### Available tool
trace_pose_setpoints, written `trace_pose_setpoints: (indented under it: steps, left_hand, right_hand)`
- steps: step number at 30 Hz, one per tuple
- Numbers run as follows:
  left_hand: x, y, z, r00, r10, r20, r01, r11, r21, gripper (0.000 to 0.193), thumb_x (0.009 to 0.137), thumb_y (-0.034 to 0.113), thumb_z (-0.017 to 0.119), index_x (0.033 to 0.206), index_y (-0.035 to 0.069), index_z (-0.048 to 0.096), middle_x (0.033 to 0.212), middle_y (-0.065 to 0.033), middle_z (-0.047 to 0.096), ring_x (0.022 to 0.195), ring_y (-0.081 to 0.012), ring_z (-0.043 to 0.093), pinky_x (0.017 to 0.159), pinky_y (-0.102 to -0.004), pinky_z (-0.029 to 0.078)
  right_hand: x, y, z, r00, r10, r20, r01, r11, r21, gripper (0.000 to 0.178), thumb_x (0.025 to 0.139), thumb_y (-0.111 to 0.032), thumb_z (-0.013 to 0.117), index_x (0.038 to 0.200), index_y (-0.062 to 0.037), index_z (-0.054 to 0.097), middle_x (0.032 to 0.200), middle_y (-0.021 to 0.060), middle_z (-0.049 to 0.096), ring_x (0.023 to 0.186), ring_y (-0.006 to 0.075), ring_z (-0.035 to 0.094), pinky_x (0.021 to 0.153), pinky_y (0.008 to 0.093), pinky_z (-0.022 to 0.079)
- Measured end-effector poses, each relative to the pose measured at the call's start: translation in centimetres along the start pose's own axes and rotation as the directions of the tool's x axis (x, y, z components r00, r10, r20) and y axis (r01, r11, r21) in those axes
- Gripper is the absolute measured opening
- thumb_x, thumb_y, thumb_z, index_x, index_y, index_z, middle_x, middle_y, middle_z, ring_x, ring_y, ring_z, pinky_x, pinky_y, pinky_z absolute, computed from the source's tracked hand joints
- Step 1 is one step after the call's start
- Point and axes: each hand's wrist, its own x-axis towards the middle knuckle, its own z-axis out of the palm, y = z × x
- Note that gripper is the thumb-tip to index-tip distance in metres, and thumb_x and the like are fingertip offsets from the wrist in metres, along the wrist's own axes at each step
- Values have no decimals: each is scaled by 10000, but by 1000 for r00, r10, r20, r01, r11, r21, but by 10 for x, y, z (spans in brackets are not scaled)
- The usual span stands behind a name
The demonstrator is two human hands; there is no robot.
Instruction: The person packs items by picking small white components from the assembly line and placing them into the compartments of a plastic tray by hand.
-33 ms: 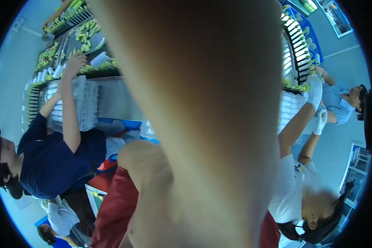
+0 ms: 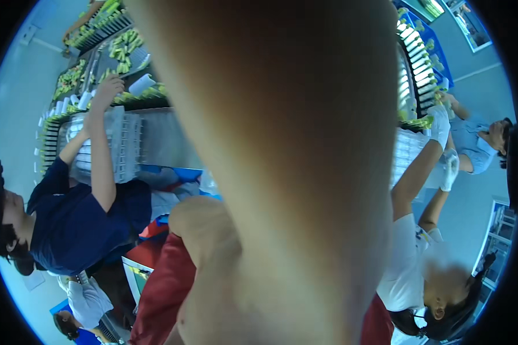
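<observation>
Bare, blurred skin of the wearer's arm [image 2: 293, 155] fills the centre; I cannot tell whether either grip is wide, narrow or holding something. Right of it in view, white, green-ended pieces [image 2: 422, 76] line a rack; left, 1 co-worker [image 2: 86, 230] reaches over clear trays [image 2: 128, 144].

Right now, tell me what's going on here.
A blurred bare arm blocks the middle; the wearer's hands are out of view. At left, a colleague in dark blue has a hand out past clear plastic trays, near green pieces. At right, another colleague's gloved hand is near racked pieces.
</observation>
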Motion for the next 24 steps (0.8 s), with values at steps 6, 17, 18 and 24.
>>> trace_pose_setpoints:
  steps: [6,17,18,24]
  left_hand:
    - [-2,26,-11,1000,2,15,-2,999,46,608,1116,656,366,1246,207,754,1650,-295,300,1479,-442,362,1182,-549,333]
    - [-47,73,-41,987,74,-142,-42,976,216,636,1115,681,353,1250,204,752,1678,-312,282,1515,-463,350,1215,-570,320]
    - [-48,79,-46,985,85,-152,-48,972,230,638,1115,683,352,1250,204,752,1680,-313,280,1518,-465,349,1218,-572,319]
    - [-55,63,-26,980,92,-177,-57,979,196,654,1115,697,345,1252,202,750,1696,-323,270,1538,-476,342,1236,-584,311]
  right_hand:
    - [11,-27,47,972,-207,113,235,893,-384,393,1050,-342,719,1124,44,729,930,282,760,813,488,744,724,531,584]
    - [-29,-64,94,895,-427,130,446,843,-301,414,999,-281,791,1248,34,691,1122,256,745,976,474,735,811,537,595]
    - [-25,-71,95,924,-342,170,376,891,-255,419,980,-298,806,1218,34,710,1121,269,745,985,477,733,826,546,591]
    - [-43,-61,167,773,-358,523,534,812,-234,417,1020,-429,716,1155,-36,699,1024,217,771,902,434,767,776,529,617]
